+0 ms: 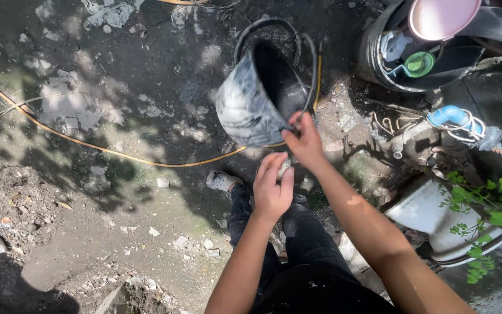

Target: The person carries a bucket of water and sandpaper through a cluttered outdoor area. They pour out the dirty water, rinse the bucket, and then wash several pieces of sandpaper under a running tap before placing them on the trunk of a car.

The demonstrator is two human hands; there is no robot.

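Bucket (245,107) hangs tilted, mouth toward the camera, just above the wet dirty ground (117,87), in front of the person's legs. Right hand (304,139) is closed on the thin wire bail at the rim's near edge, pinch grip, fingers wrapped round the wire. Left hand (271,186) sits just below and beside it, fingers curled in a loose cup; looks like it's around sth small and pale, can't tell what, and it isn't touching the bucket. Bucket looks like stiff plastic or rubber, crusted w/ grey cement smears outside, dark inside; can't see any contents, prob light since it swings off one hand. Wire bail is thin, likely bites into fingers if loaded, and may be slick w/ wet grime. Better hold by judgement: bail at mid-span for carrying, 2nd hand under the base or on the rim to tip. Rim seems rigid enough to grip. Yellow hose (106,148) runs across the ground behind the bucket. Big dark tub (373,55) w/ pink lid (440,17) stands well to the right, blue pipe elbow (448,115) near it.
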